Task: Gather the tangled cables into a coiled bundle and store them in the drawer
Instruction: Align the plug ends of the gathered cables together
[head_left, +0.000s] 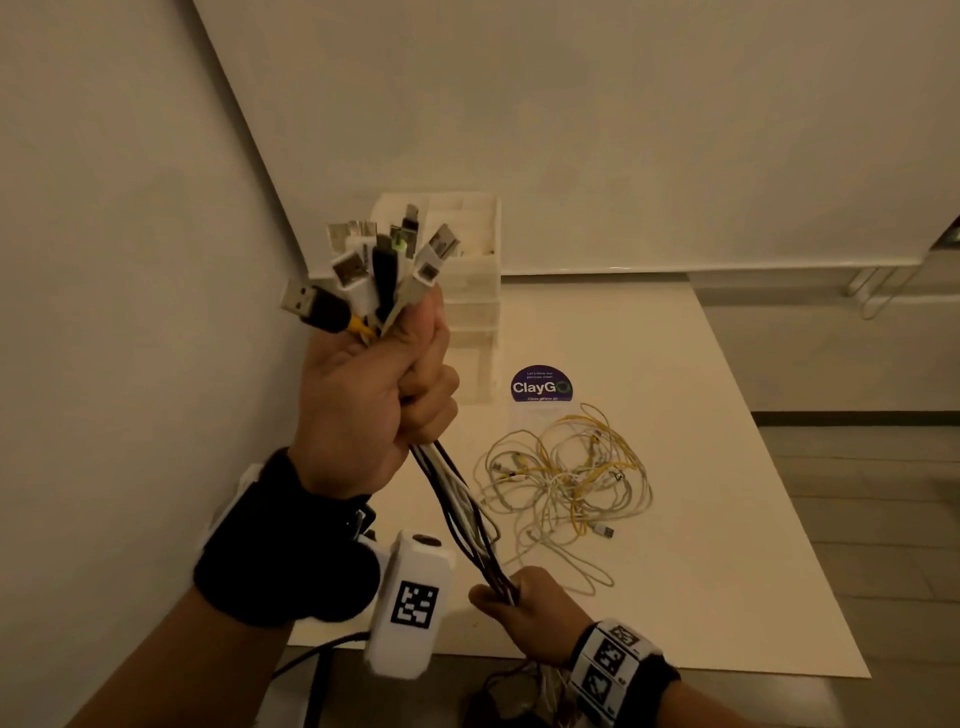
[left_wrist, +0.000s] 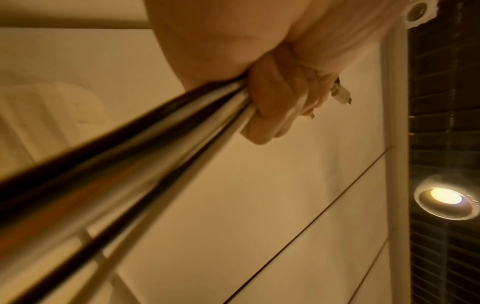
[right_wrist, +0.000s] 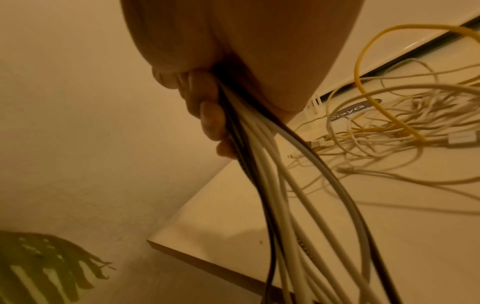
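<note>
My left hand is raised in a fist round a bundle of black and white cables, with several USB plugs fanning out above it. Lower down, my right hand grips the same strands near the table's front edge. In the left wrist view the fingers curl round the bundle. The right wrist view shows fingers closed on the strands, which hang below. A loose tangle of white and yellow cables lies on the table. A translucent drawer unit stands behind my left hand.
The white table sits in a corner, with walls at the left and back. A round purple sticker lies between the drawer unit and the tangle. Floor and metal chair legs show at the right. A plant leaf is below the table edge.
</note>
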